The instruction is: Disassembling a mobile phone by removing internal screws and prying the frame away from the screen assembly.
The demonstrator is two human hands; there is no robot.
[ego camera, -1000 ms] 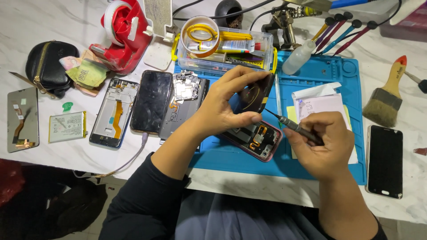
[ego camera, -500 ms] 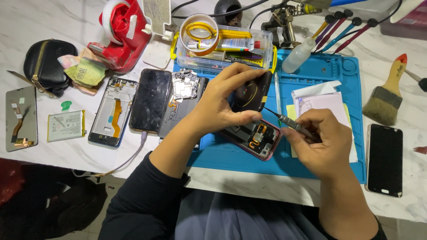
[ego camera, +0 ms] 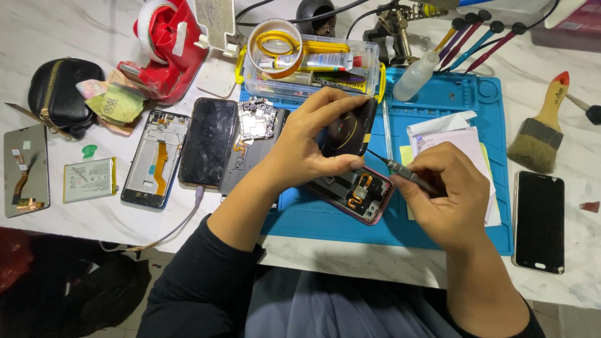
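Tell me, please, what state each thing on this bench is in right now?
Opened phone: back off, insides exposed, on blue mat.
Left hand: lifting black panel.
Right hand: gripping screwdriver, tip at phone.
Dark phone: screen off, cable plugged.
Paintbrush: lying flat.

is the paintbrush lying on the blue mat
No, the paintbrush lies on the white marble table, off the right edge of the blue mat.
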